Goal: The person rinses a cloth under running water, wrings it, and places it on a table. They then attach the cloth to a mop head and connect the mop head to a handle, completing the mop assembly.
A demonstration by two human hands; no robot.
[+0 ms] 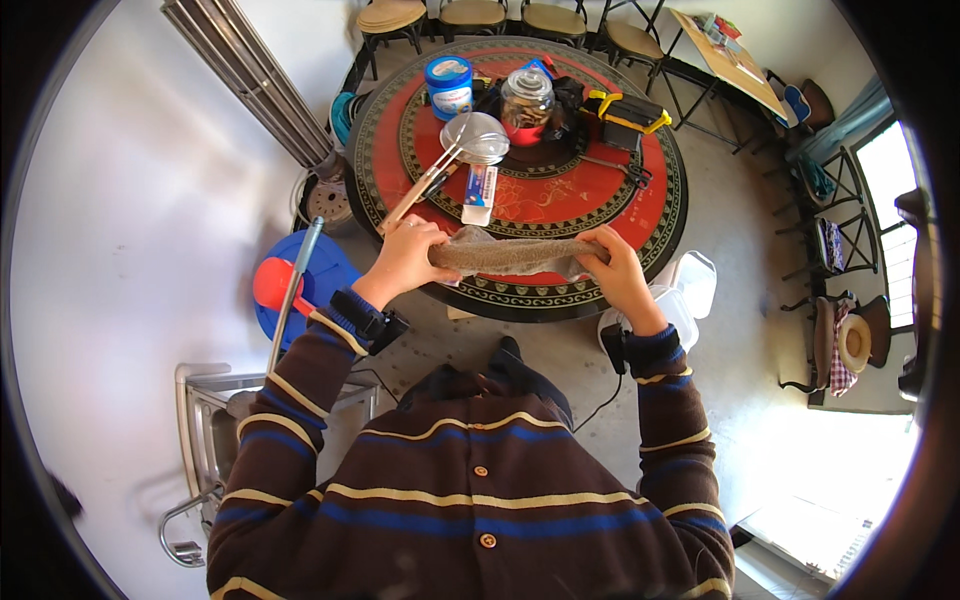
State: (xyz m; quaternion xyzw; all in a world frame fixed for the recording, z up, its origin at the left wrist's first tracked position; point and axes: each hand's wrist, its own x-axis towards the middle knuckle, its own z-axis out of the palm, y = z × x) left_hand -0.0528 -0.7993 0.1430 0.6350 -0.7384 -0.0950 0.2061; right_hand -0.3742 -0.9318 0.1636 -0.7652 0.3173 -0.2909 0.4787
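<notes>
The room had white walls (110, 240) and a grey floor (735, 225), with chairs (553, 20) along the far side and a round red bench (388, 130) in the middle. Over its near edge I had a brownish, mesh-like strip (518, 257) drawn out between two hands. Doing that well, I judged, called for a gentle, even pull — both ends level, no sudden tug that might tear or twist such thin stuff. Easing the folds apart bit by bit seemed wiser than hauling from one end.

The strip ran crosswise between the grips. The left hand (408, 258) had its fingers closed over the left end; the right hand (620, 268) pinched the right end between thumb and fingers — neither grip was spread. How high it hung, I couldn't tell. Just on its far side lay a small box (479, 195), and a strainer (474, 132) pointed its wooden handle nearly at the left hand, so a steady left wrist seemed prudent. Scissors (634, 175) lay far right of the box.
</notes>
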